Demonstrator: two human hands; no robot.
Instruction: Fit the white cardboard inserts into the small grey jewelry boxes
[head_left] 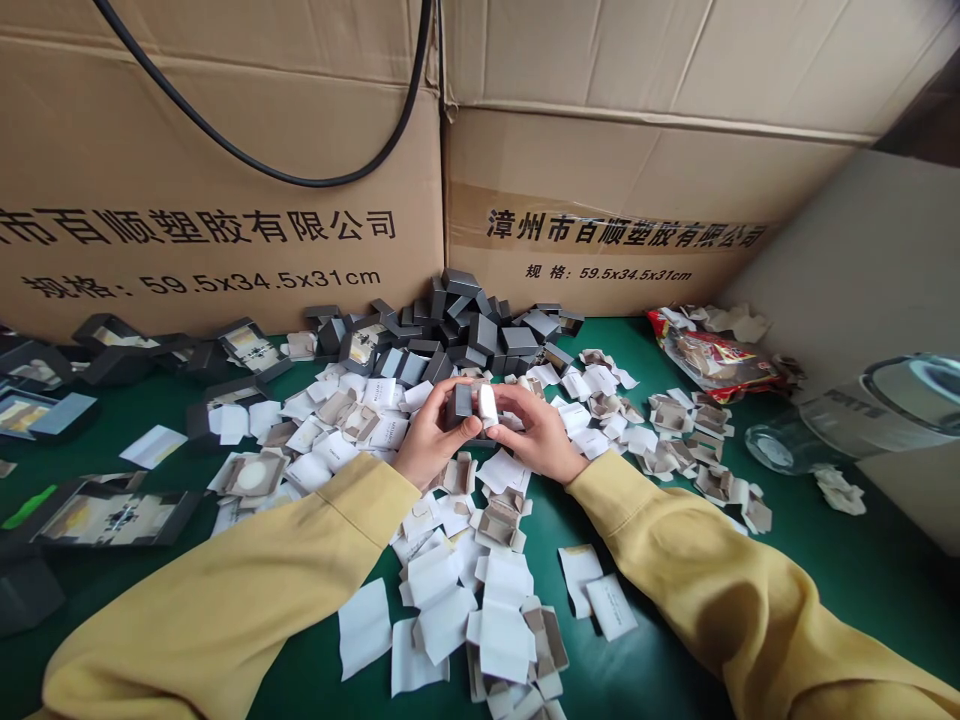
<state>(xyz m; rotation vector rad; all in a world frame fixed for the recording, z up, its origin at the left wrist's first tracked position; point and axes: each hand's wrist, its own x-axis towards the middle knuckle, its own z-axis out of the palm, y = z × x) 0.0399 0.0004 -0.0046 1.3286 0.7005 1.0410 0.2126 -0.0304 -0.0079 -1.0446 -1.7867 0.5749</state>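
Note:
In the middle of the view my left hand (435,437) is closed around a small dark grey box (460,402), thumb in front and fingers behind. Beside it, my right hand (541,437) pinches a small white piece (487,405) between thumb and fingers; its exact kind I cannot make out. The two held things are side by side, almost touching. Below and around both hands lie folded white leaflets (431,578) and small opened cardboard inserts (501,520). Just beyond the hands rises a heap of dark grey boxes (480,335).
Large cardboard cartons (225,120) stand along the back, with a black cable (315,183) hanging before them. More opened dark boxes (112,515) lie at left. To the right are a red plastic packet (709,355) and a clear jar (847,415) on its side, on the green tabletop (637,655).

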